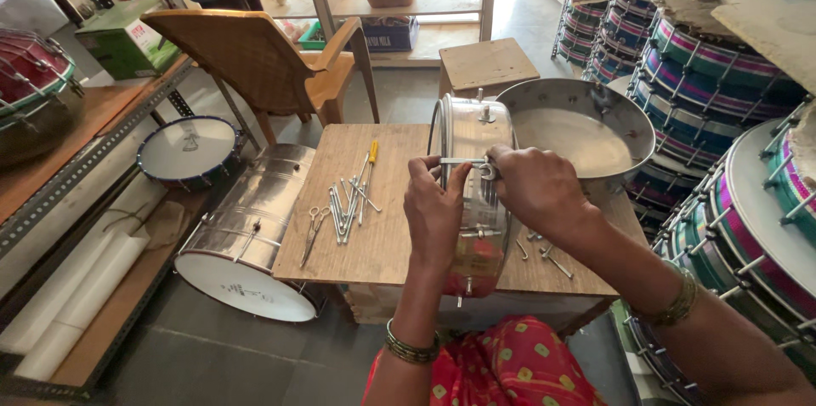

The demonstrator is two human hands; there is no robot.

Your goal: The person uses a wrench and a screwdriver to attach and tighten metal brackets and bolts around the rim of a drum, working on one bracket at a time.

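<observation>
Nearest, a red patterned cloth (501,368) covers the person's lap. Just beyond it, a shiny metal drum shell (474,193) stands on edge at the near side of the wooden table (382,236). The left hand (435,210) is clasped on the shell's near rim; the right hand (537,189) is closed around what seems to be a small wrench (466,161) set against the rim. Loose bolts (548,257) lie on the table just right of the shell. Farther left on the board lie a row of metal rods (344,206), scissors (313,232) and a yellow-handled screwdriver (369,166). A wide steel pan (586,130) sits at the far right corner. On the floor left of the table rests a large steel drum (251,232); beyond stand a wooden chair (263,62), a stool (486,66) and shelving. Striped drums (705,83) are stacked along the right.
</observation>
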